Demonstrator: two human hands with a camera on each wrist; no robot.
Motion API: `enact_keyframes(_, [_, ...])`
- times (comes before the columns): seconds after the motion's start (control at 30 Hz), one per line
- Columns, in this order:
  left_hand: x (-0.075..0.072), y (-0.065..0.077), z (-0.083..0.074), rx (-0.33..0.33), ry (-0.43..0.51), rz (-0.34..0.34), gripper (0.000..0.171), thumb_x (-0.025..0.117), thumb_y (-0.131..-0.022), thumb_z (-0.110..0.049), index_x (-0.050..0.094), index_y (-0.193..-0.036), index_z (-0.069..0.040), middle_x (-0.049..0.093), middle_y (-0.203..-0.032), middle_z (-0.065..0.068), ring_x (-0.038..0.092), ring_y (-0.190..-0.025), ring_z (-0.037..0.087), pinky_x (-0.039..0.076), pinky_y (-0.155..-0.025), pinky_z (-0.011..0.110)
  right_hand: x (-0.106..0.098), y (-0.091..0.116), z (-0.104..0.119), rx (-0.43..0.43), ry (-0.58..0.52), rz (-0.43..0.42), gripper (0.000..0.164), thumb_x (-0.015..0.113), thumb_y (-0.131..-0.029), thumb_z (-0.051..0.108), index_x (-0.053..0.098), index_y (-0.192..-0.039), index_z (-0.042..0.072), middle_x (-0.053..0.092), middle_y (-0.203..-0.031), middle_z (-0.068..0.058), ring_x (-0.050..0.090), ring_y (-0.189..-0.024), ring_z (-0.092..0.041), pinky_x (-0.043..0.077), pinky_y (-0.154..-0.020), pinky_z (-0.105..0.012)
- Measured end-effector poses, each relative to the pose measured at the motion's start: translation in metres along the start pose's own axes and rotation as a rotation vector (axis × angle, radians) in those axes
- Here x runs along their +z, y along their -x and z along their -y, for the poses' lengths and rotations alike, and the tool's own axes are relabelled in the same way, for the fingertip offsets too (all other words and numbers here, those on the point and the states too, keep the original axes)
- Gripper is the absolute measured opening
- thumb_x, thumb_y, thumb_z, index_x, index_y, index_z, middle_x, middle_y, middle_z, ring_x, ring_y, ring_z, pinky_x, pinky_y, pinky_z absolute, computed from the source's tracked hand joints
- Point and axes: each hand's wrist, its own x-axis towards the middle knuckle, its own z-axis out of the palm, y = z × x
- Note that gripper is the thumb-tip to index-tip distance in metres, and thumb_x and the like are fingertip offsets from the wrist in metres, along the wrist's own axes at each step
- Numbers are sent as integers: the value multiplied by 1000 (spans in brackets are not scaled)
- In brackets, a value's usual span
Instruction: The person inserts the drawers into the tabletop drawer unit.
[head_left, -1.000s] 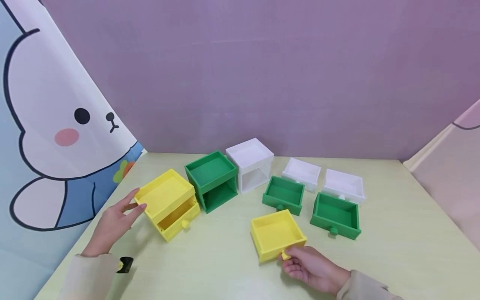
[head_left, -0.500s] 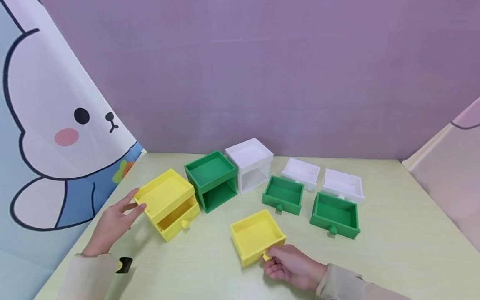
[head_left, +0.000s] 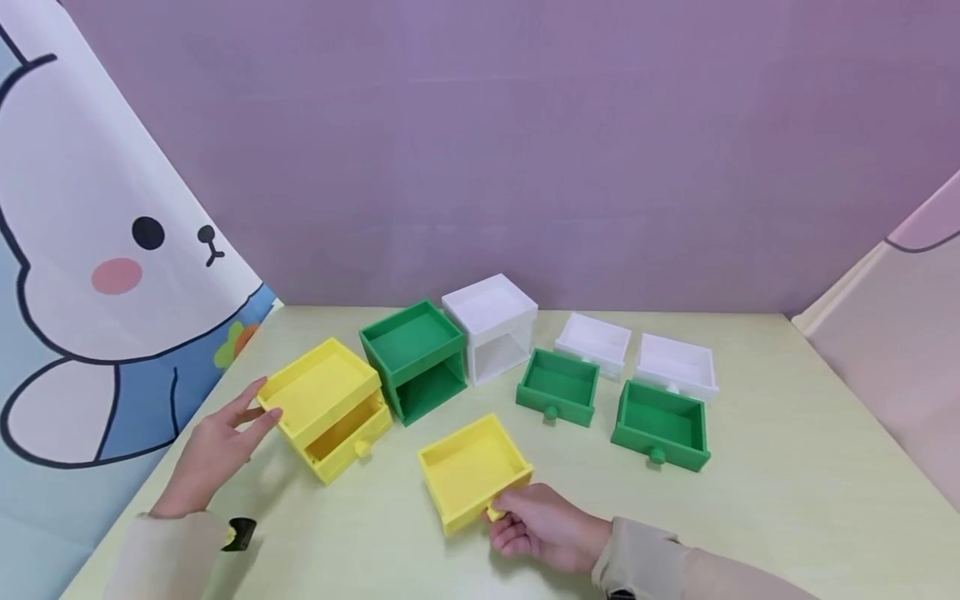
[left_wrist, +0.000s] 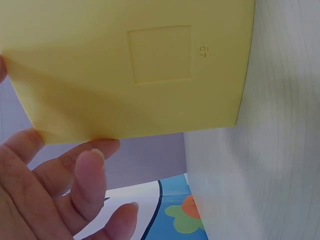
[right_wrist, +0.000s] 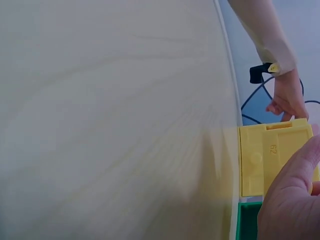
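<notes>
My right hand (head_left: 551, 529) pinches the small knob of a yellow drawer (head_left: 472, 467), which is empty and tilted, with its front towards me. Left of it stands a yellow cabinet (head_left: 318, 392) with a shallow tray top. A second yellow drawer (head_left: 352, 450) sits in its lower part, and a dark gap shows above that drawer's front. My left hand (head_left: 213, 454) holds the cabinet at its upper left edge, thumb near the front. In the left wrist view, the fingers (left_wrist: 100, 147) lie along the edge of the cabinet's flat yellow side (left_wrist: 80, 90).
Beside the yellow cabinet stand a green cabinet (head_left: 412, 337) and a white cabinet (head_left: 487, 304), both with hollow fronts. To their right lie two green drawers (head_left: 558, 379) and two white drawers (head_left: 678, 362). A purple backdrop (head_left: 480, 150) rises behind the pale table (head_left: 787, 467).
My right hand has carried the yellow drawer leftwards, closer to the yellow cabinet. The left hand keeps its hold on the cabinet. The whole head view has shifted slightly.
</notes>
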Motion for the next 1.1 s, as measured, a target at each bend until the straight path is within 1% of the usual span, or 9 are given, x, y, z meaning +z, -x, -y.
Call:
enact_keyframes(0.2, [1,0,1,-4,2,-1,81,42,-95,-58,14,-153,-8,42,-135,36,46,-113,50,51,-67,32,11,-10,-1,17,42,-9,16,50,-89,9,61,-92,-1,57,-69,1,53,-56,-2,47,-56,-13])
enact_keyframes(0.27, [1,1,1,-2,1,-4,81,43,-95,-58,15,-153,-8,44,-134,36,49,-110,48,51,-66,32,14,-13,0,19,46,-5,15,50,-88,10,61,-91,0,56,-68,1,53,-55,-2,46,-55,-13])
enact_keyframes(0.43, [2,0,2,10,-1,-15,80,44,-96,-57,16,-153,-8,45,-133,36,52,-107,47,50,-65,31,27,-20,6,20,56,-13,16,51,-86,8,61,-92,-3,56,-68,1,53,-56,-4,46,-54,-13])
enact_keyframes(0.67, [2,-1,2,10,5,-12,81,43,-95,-58,15,-154,-10,43,-135,36,44,-116,51,53,-71,39,49,-28,21,4,86,-32,19,52,-85,6,61,-96,-6,56,-70,-3,54,-58,-8,47,-55,-14])
enact_keyframes(0.77, [2,-1,1,10,18,-12,81,44,-95,-58,16,-154,-10,43,-135,35,44,-117,51,52,-72,41,57,-32,24,1,94,-23,19,52,-85,6,61,-95,-6,56,-69,-3,54,-58,-8,47,-54,-14])
enact_keyframes(0.93, [3,-1,0,14,15,-9,82,44,-94,-59,16,-153,-9,42,-136,36,44,-116,51,53,-74,44,68,-38,24,14,80,-4,17,51,-85,5,61,-93,-5,55,-67,-2,54,-57,-8,47,-54,-13])
enact_keyframes(1.1, [2,1,0,21,5,-23,81,44,-95,-58,17,-153,-9,44,-134,36,46,-114,51,52,-73,43,77,-41,23,10,78,5,15,51,-84,5,62,-90,-3,56,-65,-2,54,-54,-7,47,-53,-14])
